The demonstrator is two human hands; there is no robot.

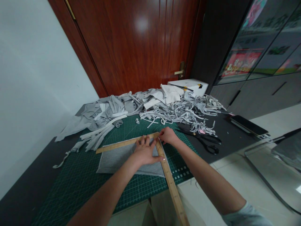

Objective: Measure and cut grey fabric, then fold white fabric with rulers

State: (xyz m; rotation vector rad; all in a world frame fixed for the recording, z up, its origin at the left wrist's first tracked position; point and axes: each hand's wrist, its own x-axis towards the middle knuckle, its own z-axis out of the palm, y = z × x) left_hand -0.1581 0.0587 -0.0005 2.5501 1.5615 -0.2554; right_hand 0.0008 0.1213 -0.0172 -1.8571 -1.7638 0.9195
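Note:
A flat grey fabric piece (pixel 113 160) lies on the green cutting mat (pixel 77 182). One wooden ruler (pixel 119 143) runs along the fabric's far edge. A second wooden ruler (pixel 172 185) runs along its right edge and past the table's near edge. My left hand (pixel 144 152) presses flat on the fabric and against the second ruler, fingers spread. My right hand (pixel 167 135) sits at the corner where the two rulers meet, fingers pinched together; whether it holds something small I cannot tell.
Black scissors (pixel 204 141) lie to the right of my right hand. A heap of grey fabric strips and scraps (pixel 164 108) fills the far side of the table. A white box (pixel 188 85) stands behind it, a phone (pixel 249 125) at the right.

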